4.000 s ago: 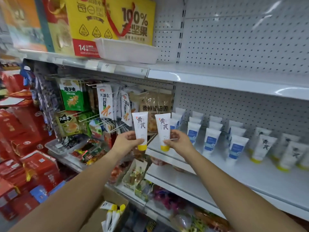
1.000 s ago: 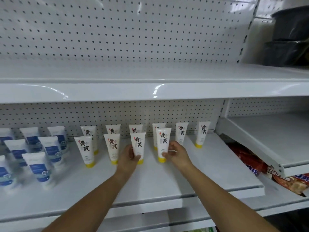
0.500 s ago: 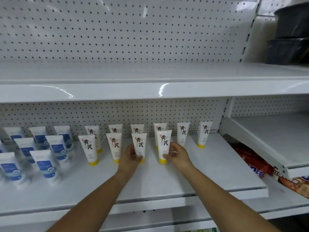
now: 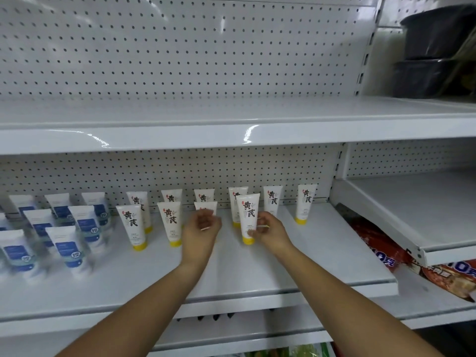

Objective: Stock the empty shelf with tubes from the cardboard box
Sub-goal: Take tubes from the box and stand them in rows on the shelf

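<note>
Shelf (image 4: 257,266): white painted metal, glossy, light streaks on front edge | back panel (image 4: 180,60): perforated metal, white, duller | yellow-capped tubes (image 4: 132,228): smooth plastic, satin | black tubs (image 4: 435,34): dark plastic, slight sheen | red packets (image 4: 381,248): glossy film

Your reach is free along the shelf (image 4: 257,269) front; yellow-capped tubes (image 4: 171,222) and blue-labelled tubes (image 4: 69,248) block its rear, upper shelf (image 4: 180,137) overhead.

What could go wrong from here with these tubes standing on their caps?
The front tube, in the grip of the right hand, stands on a narrow yellow cap; a careless release could topple it into the back-row tube.
The blurred left hand could knock the half-hidden tube behind it.
</note>
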